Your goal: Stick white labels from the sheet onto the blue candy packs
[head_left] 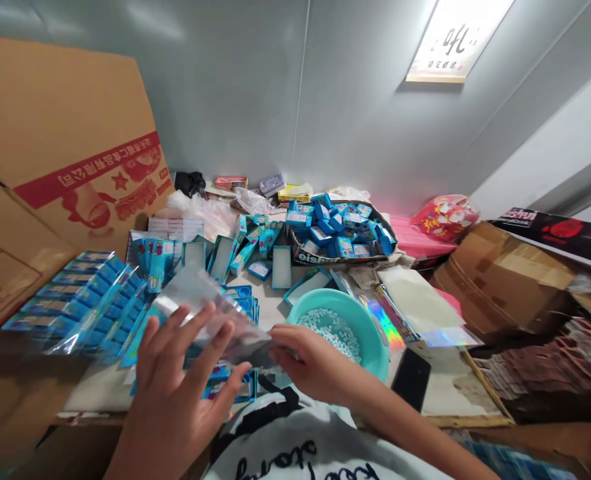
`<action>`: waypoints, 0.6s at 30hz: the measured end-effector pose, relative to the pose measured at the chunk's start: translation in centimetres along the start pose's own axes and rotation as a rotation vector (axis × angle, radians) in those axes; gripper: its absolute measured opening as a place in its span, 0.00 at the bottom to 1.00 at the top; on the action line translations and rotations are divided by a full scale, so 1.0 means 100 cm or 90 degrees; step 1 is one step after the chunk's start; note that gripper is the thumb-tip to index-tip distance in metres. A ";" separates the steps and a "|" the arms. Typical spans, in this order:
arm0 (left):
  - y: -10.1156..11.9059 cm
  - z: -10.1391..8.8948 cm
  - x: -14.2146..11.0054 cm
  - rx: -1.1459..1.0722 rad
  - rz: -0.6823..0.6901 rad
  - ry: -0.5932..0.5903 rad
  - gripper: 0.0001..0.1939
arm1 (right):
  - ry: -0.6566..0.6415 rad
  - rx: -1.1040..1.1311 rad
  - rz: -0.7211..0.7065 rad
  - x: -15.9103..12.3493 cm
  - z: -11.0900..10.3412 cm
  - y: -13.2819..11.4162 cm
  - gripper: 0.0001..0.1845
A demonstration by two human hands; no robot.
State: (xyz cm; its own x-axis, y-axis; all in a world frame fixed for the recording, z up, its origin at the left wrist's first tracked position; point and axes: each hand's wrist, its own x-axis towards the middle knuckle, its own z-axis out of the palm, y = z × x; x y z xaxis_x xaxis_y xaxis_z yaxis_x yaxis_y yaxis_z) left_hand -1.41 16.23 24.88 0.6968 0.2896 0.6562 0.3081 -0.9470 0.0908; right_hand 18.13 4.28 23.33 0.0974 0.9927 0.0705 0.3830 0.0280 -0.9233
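Observation:
My right hand (300, 350) pinches the near edge of a clear plastic bag (200, 293), which is blurred by motion. My left hand (185, 373) has its fingers spread and is in front of the bag; whether the fingertips touch it I cannot tell. Beneath the bag lie flat blue printed boxes (230, 387), partly hidden by it and by my hands. Just beyond my right hand stands a turquoise basin (378, 333) with small white pellets (330, 330) in it.
Wrapped stacks of blue boxes (90, 300) lie at left beside a large carton (65, 120). Open blue trays (282, 267) and a carton of small blue boxes (342, 230) are at the back. A black phone-like slab (412, 379) and white sheets (420, 300) lie right.

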 end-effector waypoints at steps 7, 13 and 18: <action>-0.029 -0.021 0.006 -0.056 0.041 -0.228 0.06 | -0.063 -0.021 -0.037 0.007 -0.021 -0.011 0.16; -0.031 -0.019 -0.002 -0.043 -0.018 -0.164 0.24 | 0.040 0.226 0.058 0.007 0.000 -0.003 0.12; -0.011 -0.002 0.003 -0.066 0.051 -0.095 0.27 | 0.032 0.220 0.021 0.005 0.019 -0.007 0.15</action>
State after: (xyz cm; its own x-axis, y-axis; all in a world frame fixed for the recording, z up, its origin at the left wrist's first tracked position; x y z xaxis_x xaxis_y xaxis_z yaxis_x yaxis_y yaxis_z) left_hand -1.66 17.30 25.18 0.8069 0.2231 0.5470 0.1853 -0.9748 0.1244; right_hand 16.14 5.02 23.32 0.1528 0.9870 0.0497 0.0464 0.0431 -0.9980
